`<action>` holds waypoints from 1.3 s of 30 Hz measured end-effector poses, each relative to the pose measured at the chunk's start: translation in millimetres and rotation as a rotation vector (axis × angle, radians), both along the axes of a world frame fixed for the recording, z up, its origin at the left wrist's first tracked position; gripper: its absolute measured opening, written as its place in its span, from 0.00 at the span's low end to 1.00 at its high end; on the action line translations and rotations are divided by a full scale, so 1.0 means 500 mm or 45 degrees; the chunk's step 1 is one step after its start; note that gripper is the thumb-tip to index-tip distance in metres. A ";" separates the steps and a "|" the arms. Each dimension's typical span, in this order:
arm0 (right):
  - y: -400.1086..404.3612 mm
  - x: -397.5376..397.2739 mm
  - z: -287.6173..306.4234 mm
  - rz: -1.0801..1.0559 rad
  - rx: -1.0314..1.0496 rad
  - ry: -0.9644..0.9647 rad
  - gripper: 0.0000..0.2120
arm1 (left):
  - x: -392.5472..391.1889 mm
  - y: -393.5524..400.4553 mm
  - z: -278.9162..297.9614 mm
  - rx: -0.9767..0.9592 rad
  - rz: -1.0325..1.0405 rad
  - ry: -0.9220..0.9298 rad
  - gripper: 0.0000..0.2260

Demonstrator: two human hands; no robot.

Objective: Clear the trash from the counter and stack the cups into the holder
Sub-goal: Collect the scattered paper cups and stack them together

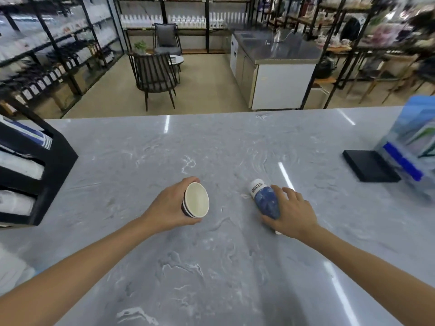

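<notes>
Shop interior; grey marble bench. Left hand gripped a cup mid-bench, mouth tipped sideways. Right hand grasped a second cup lying beside it. Holder at left edge; neither cup stacked yet, stacking judged remaining.

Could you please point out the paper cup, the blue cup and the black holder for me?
paper cup (196,200): head view, on its pale inside wall.
blue cup (267,201): head view, on its blue side.
black holder (60,158): head view, on its black side panel.
</notes>
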State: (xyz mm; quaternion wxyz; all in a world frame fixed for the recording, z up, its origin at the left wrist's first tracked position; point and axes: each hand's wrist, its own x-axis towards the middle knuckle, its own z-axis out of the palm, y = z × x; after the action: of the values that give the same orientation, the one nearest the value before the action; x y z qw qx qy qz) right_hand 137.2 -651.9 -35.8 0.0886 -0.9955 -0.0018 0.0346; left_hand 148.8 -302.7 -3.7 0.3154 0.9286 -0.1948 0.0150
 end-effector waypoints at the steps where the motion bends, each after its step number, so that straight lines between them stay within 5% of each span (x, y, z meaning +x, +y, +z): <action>1: -0.009 -0.006 -0.005 -0.032 -0.002 0.019 0.48 | 0.003 -0.009 -0.003 0.009 -0.016 0.005 0.41; 10: -0.036 -0.040 -0.010 -0.045 0.163 0.089 0.43 | 0.020 -0.051 -0.013 0.126 -0.069 0.044 0.42; 24: 0.076 -0.050 0.144 0.657 0.111 -0.250 0.41 | 0.026 -0.025 0.067 0.250 -0.139 -0.242 0.24; 33: 0.206 -0.014 0.191 0.940 0.041 -0.381 0.45 | -0.018 0.013 0.096 0.260 -0.121 -0.317 0.35; 39: 0.313 -0.010 0.207 1.105 0.348 -0.540 0.45 | -0.052 0.045 0.119 0.168 -0.045 -0.248 0.42</action>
State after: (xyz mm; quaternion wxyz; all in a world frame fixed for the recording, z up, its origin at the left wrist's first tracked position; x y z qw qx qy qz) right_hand 132.1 -495.6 67.9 0.1932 -0.8674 -0.4380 -0.1354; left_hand 122.6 -280.1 55.6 0.2335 0.9379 -0.2415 0.0869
